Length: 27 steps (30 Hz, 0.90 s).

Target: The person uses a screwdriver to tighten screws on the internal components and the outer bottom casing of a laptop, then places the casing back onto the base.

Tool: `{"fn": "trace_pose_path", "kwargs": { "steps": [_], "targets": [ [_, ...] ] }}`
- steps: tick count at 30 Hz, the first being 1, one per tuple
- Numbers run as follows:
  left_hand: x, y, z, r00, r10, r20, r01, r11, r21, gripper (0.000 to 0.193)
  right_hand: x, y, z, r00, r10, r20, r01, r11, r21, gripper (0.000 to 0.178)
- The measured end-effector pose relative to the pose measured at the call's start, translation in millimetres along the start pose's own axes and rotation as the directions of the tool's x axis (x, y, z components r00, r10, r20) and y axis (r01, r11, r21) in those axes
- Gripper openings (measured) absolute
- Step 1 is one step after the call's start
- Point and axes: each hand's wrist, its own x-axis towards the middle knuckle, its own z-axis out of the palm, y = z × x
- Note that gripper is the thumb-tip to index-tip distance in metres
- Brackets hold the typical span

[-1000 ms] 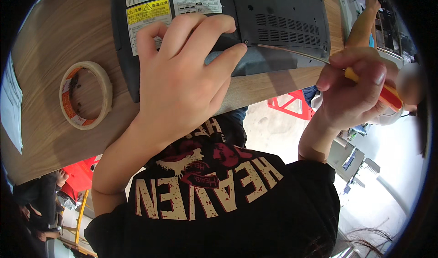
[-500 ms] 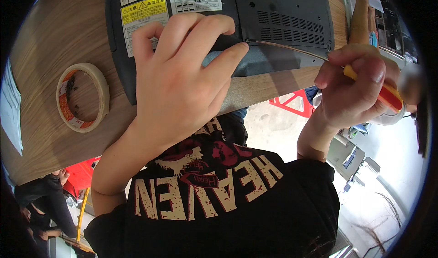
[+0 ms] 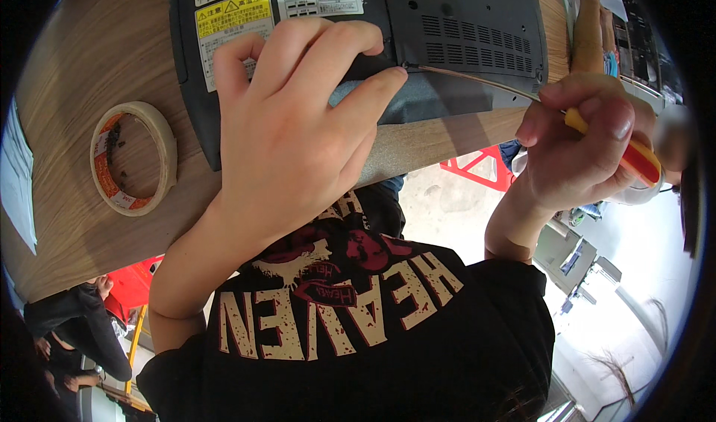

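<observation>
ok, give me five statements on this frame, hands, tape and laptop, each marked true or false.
1. The right hand holds a screwdriver. True.
2. The tape roll lies on the laptop. False: it lies on the table, left of the laptop.
3. The laptop is underside up. True.
4. The yellow label is right of the vent slots. False: it is left of them.
5. Fingers of the left hand are near the screwdriver's tip. True.

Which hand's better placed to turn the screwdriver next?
Right, probably: the right hand grips the screwdriver by its handle, while the left hand is over the laptop, near the screwdriver's tip.
</observation>
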Motion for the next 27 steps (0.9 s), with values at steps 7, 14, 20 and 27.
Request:
{"fn": "trace_pose_path", "kwargs": {
  "steps": [7,14,20,27],
  "targets": [
    [0,0,1,1.0,0.008,-0.01,-0.008,1.0,-0.002,0.023,2,3,-4,0.998,-0.041,0.042,0.042,0.999,-0.031,0.027],
    [1,0,0,1.0,0.01,0.001,-0.01,1.0,0.008,0.023,3,-1,-4,0.995,-0.074,0.06,0.077,0.996,-0.053,0.024],
    [1,1,-3,1.0,0.002,0.003,-0.002,1.0,-0.001,0.023,8,-4,-4,0.988,-0.113,0.103,0.124,0.987,-0.099,0.025],
    [6,2,-13,0.996,-0.033,-0.086,0.023,0.992,-0.123,0.019,5,5,7,0.974,-0.22,-0.056,0.192,0.93,-0.315,0.039]
  ]
}}
